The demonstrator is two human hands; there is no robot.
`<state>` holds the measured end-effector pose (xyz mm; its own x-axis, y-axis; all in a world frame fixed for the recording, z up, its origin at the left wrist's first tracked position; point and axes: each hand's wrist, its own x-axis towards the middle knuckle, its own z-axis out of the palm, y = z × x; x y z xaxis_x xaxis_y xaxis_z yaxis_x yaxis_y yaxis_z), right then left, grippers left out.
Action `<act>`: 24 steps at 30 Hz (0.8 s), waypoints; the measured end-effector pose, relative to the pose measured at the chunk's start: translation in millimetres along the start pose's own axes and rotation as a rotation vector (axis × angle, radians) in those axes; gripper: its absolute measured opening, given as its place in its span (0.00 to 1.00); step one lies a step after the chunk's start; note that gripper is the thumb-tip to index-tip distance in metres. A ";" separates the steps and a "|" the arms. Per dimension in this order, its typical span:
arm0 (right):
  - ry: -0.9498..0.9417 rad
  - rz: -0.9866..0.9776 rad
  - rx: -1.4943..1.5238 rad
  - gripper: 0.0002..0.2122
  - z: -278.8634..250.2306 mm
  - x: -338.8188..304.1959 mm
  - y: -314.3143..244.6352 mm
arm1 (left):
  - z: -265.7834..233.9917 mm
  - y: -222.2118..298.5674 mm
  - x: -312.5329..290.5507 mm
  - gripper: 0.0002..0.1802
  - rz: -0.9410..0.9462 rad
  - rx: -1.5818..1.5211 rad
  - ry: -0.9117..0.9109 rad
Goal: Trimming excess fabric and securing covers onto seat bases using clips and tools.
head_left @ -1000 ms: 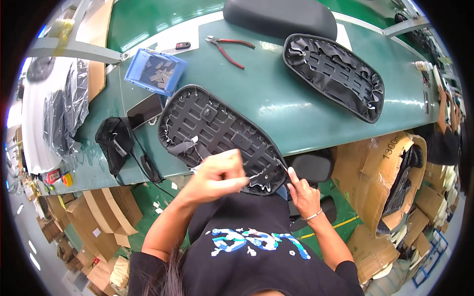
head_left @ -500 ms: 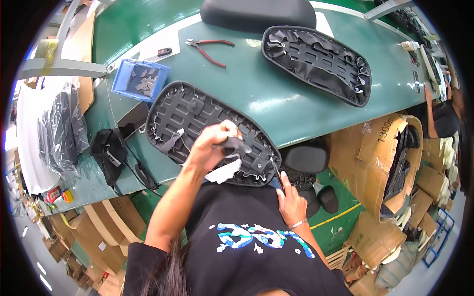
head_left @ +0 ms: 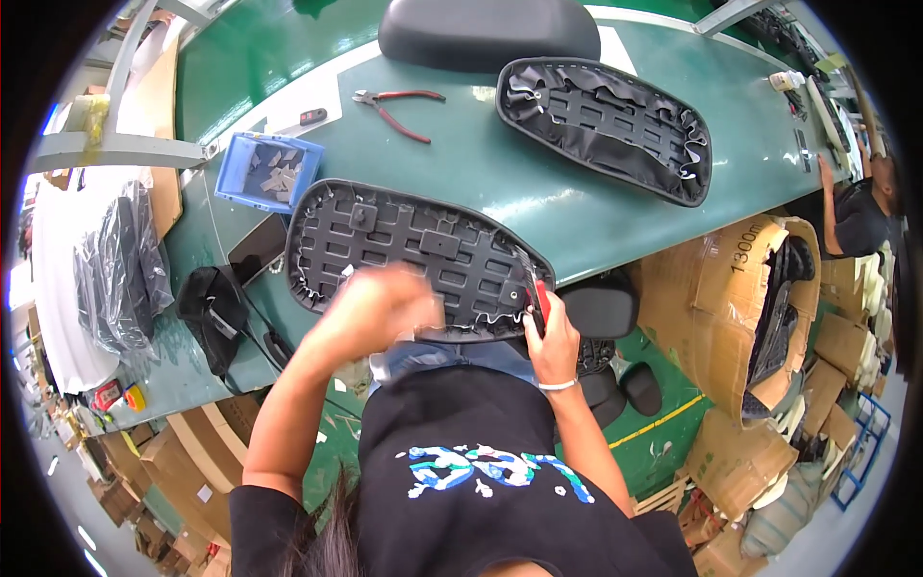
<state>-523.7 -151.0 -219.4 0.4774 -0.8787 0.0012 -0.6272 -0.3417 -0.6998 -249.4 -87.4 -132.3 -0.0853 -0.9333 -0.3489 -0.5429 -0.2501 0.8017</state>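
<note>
A black seat lies underside up at the table's near edge, its ribbed base showing and cover trimmings ragged along the rim. Over its near left side is my left hand, smeared by motion; whether it holds anything cannot be made out. At the seat's right end my right hand is closed round a slim tool with a red handle, which looks like a utility knife. Its long thin grey front part points up along the rim. A second upturned seat, its cover gathered inward, lies farther back right.
Red-handled cutters and a blue bin of small grey pieces stand behind the seat. A black cap-like bag lies left. A finished seat is at the back. An open carton stands right, with a co-worker beyond.
My left hand has swung left and down; the dark strip and white piece it held no longer show. My right hand has risen slightly, and the tool's red handle now shows.
</note>
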 end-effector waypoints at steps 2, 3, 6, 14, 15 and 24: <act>-0.036 0.152 0.075 0.18 -3.0 9.7 0.9 | -22.0 -13.7 32.5 0.23 0.154 0.502 0.600; -0.047 0.223 0.178 0.18 -4.7 19.3 0.8 | -29.1 -31.4 46.3 0.28 0.065 0.587 0.648; 0.116 0.110 0.178 0.17 -20.0 59.7 10.0 | -35.7 -65.8 68.9 0.25 -0.098 0.526 0.304; 0.268 -0.348 -0.046 0.17 12.3 194.7 -11.8 | 28.9 -81.3 17.2 0.29 -0.204 -0.063 0.500; 0.241 -0.467 -0.081 0.17 22.0 206.8 -18.9 | 41.3 -76.8 16.2 0.29 -0.354 -0.067 0.522; -0.162 0.090 0.412 0.19 34.8 205.8 -12.0 | 37.2 -35.4 85.0 0.11 -0.062 0.145 1.081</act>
<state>-396.5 -316.1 -235.6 0.5429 -0.8242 -0.1611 -0.3890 -0.0768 -0.9181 -268.5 -148.4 -208.3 0.6856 -0.6715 0.2811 -0.6208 -0.3377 0.7075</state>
